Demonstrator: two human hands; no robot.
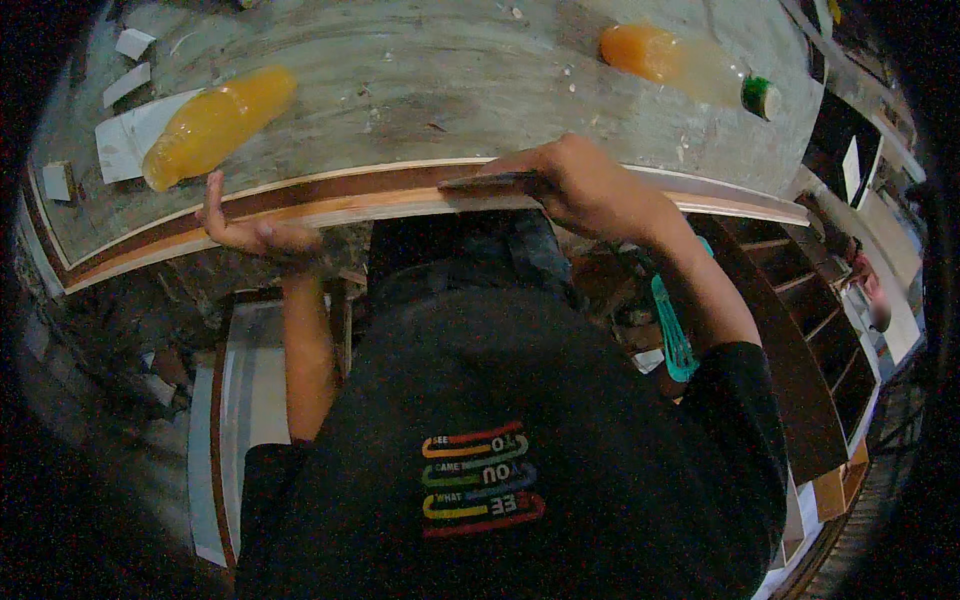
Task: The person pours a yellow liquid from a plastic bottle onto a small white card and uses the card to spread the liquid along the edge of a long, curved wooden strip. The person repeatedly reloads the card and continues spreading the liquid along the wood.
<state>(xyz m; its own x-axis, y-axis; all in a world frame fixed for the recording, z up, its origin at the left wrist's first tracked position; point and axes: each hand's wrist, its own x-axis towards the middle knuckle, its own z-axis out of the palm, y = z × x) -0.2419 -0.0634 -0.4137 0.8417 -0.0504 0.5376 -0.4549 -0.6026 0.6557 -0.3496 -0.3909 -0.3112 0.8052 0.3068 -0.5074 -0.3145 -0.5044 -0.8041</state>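
A long wooden edge strip [350, 205] runs along the near side of a grey work surface [430, 90]. My right hand [590, 190] is closed on a thin, dark, flat blade-like tool [490, 182], which lies along the strip and points left. The tool's exact kind is unclear, and its rear end is hidden in my fingers. Farther left, my left hand [255, 235] rests at the strip's outer edge with its fingers stretched out and one finger raised. Nothing shows in that hand.
On its side at the left lies a bottle of yellow-orange glue-like content [215, 125], partly over a white sheet [125, 140]. Another bottle with a green cap [680, 65] lies at the far right. Below right are a teal plastic item [675, 330] and a dark slatted wooden piece [785, 320].
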